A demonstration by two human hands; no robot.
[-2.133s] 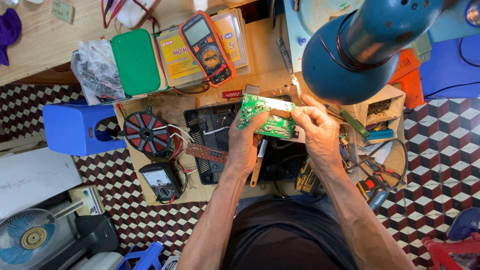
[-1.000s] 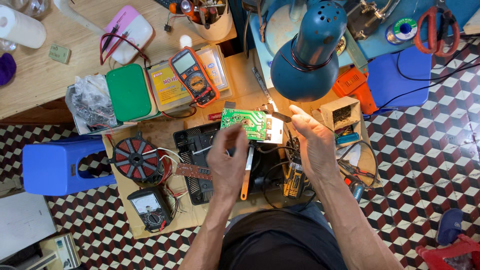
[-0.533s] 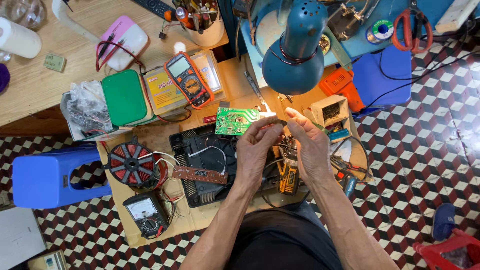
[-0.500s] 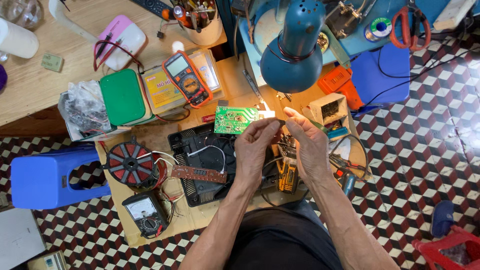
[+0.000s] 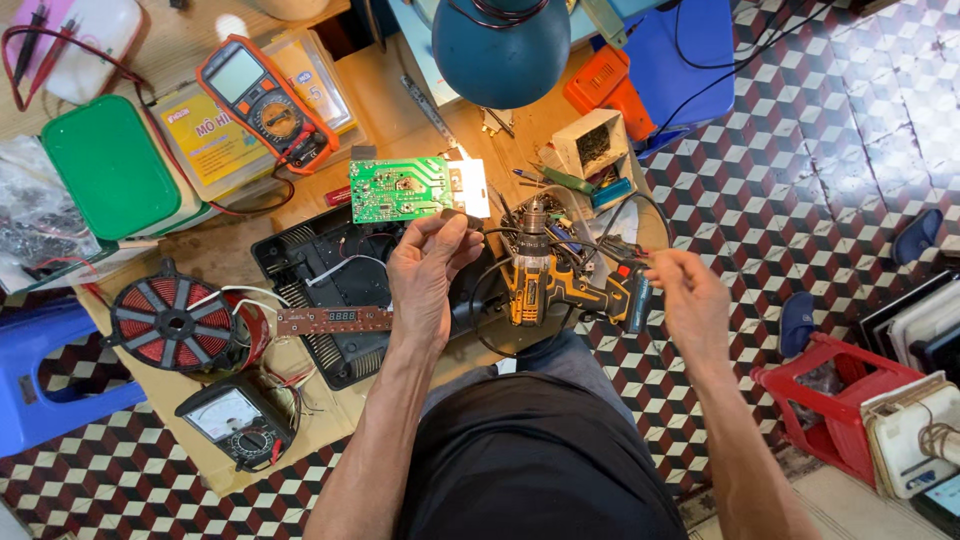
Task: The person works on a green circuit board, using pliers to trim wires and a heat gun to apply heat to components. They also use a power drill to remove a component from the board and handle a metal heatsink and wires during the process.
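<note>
My left hand reaches forward and pinches the lower right edge of a green circuit board, held above the black open appliance base. My right hand is off to the right, away from the board, fingers curled together just beside the battery end of a yellow and black cordless drill lying among black wires. Whether those fingers hold anything is unclear.
A red wound coil and an analogue meter lie left of the base. An orange multimeter and green box sit further back. A teal lamp head hangs over the bench. Blue stool left, red stool right.
My right hand has left the circuit board and moved right, next to the drill. My left hand alone keeps the board. The view has shifted closer.
</note>
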